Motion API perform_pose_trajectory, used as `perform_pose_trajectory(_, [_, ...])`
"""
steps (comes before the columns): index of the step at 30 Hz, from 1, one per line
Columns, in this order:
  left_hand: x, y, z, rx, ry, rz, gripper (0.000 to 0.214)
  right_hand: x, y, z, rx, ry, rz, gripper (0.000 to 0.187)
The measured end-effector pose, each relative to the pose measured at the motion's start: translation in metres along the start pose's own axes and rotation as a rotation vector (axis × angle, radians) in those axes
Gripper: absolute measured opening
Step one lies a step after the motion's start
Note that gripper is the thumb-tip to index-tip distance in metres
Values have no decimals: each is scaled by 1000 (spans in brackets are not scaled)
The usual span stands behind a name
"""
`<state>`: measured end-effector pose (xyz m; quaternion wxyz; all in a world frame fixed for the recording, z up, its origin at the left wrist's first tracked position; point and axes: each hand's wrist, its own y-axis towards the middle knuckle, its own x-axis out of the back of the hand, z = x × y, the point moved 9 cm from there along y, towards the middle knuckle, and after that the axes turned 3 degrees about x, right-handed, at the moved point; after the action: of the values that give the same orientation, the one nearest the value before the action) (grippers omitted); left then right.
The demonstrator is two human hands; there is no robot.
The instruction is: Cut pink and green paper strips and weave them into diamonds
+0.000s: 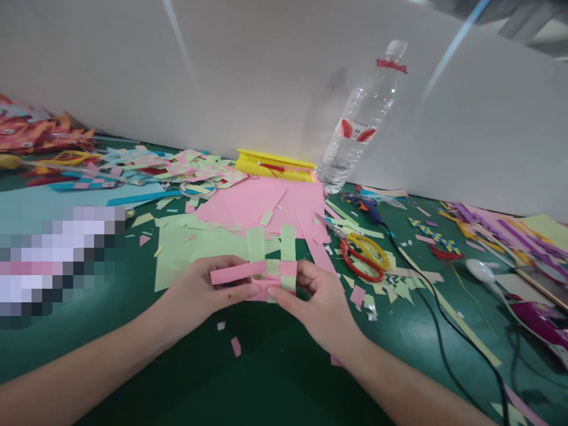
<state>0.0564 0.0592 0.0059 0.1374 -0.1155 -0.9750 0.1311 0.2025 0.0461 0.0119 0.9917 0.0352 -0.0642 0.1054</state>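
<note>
A: Where is the woven paper piece?

B: Up off the table, I think, though I can't tell if its lower edge touches. It's pink and green, held between both hands. Call it the middle of the clock.

A: How are they holding it?

B: The left hand, at nine o'clock, pinches it, thumb in front and fingers behind. The right hand grips it from between three and four, again thumb in front. The thumb tips nearly meet low on the piece.

A: Any loose ends?

B: Two green strips stand up towards twelve, and a pink strip juts out towards nine, in front of the left fingers.

A: What lies around it?

B: A green sheet near ten o'clock, and a pink sheet between eleven and twelve. Scissors with red and yellow handles lie between two and three.

A: And farther out?

B: A glue gun at two, its cord trailing towards four. Something yellow and folded sits at twelve, by the wall. A clear bottle stands at one o'clock, looking tilted in this view.
</note>
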Motion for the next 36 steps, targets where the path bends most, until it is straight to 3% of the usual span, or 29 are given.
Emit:
perform_pose_trajectory(11, [6, 2, 0, -59, 106, -43, 41, 4, 0, 1, 20, -20, 4, 27])
perform_pose_trajectory(22, [1, 2, 5, -28, -127, -4, 34, 3, 2, -2, 4, 44, 13, 26])
perform_pose_trajectory(36, [3, 3, 6, -35, -81, -20, 35, 4, 2, -3, 18, 12, 23, 27])
